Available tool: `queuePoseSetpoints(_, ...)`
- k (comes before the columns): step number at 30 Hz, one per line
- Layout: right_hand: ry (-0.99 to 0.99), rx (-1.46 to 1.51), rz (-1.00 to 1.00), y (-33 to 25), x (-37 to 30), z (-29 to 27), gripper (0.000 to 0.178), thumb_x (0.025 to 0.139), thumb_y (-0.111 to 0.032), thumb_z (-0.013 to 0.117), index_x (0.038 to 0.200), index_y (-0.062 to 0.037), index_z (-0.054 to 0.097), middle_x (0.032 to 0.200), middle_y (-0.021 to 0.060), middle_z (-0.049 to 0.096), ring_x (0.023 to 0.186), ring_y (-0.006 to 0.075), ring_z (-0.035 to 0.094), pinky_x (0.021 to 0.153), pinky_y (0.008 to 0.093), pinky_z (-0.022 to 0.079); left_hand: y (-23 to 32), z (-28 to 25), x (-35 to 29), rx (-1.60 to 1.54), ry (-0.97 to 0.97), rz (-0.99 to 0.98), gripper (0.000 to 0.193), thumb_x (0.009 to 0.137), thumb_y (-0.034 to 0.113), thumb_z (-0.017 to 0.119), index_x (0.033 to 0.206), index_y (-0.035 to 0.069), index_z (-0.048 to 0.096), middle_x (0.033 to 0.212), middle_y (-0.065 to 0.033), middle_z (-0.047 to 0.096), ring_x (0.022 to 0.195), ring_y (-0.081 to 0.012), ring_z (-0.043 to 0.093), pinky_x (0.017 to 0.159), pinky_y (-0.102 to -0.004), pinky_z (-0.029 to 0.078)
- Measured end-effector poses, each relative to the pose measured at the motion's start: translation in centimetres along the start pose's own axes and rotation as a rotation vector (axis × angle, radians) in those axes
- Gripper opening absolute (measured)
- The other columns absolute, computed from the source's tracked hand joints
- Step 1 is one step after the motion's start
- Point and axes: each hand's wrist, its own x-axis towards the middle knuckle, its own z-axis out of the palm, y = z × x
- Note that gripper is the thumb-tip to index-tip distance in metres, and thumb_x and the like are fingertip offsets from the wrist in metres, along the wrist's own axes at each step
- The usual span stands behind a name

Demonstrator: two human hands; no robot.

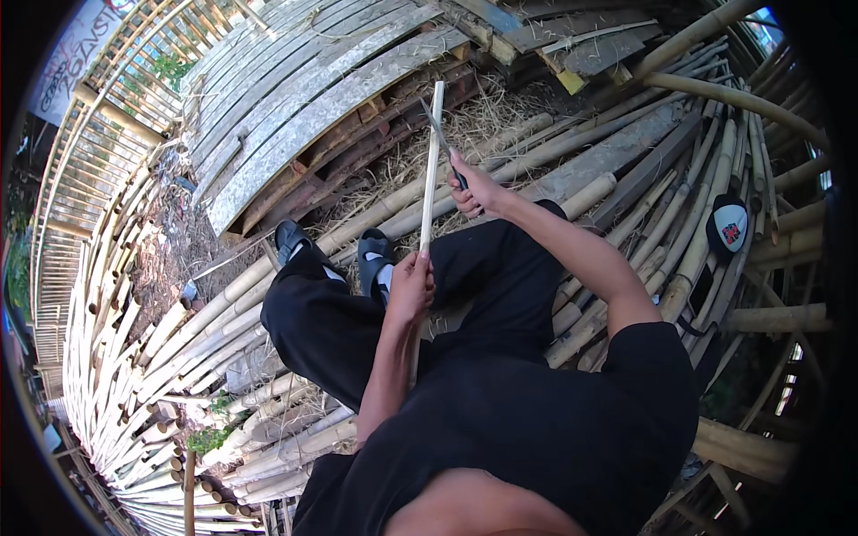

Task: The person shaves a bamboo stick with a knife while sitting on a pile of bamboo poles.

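Note:
My left hand (412,288) is closed round the lower part of a pale bamboo strip (431,192), which points up and away from my lap. Below that hand the strip runs on down beside my left forearm. In my right hand (478,188) is a knife with a dark handle, its fingers wrapped round the grip. The knife's blade (436,125) lies against or just across the upper part of the strip; whether it cuts into the wood I cannot tell.
I sit on stacked bamboo poles (268,299). A slatted wooden platform (295,98) stands ahead, with curled shavings (487,112) beside it. A black-and-white cap (728,223) rests on poles at right. A bamboo fence (67,232) curves along the left.

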Motion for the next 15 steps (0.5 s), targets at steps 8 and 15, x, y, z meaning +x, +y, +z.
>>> queuePoseSetpoints(8,-0.151,-1.019,-0.673,-2.1,-4.4,-1.5,0.043,0.093,-0.044,0.046,0.09,-0.0028,0.058,0.066,0.0239,0.06,0.07,0.0426,0.061,0.064,0.05,0.047,0.6,0.5,-0.3,-0.022,-0.036,-0.035,0.03,0.099,0.036,0.044,0.08,0.012,0.042,0.049,0.0067,0.024,0.033,-0.0044,0.02,0.031,-0.0211,0.016)
queuePoseSetpoints(15,0.377,-0.528,-0.27,1.4,2.7,-4.9,0.056,0.095,-0.054,0.037,0.081,-0.0026,0.054,0.059,0.0204,0.054,0.05,0.0369,0.053,0.05,0.0439,0.045,-0.7,0.7,0.9,0.035,-0.108,-0.049,0.03,0.099,0.036,0.044,0.081,0.012,0.042,0.05,0.0056,0.029,0.034,-0.0049,0.025,0.032,-0.0213,0.017)
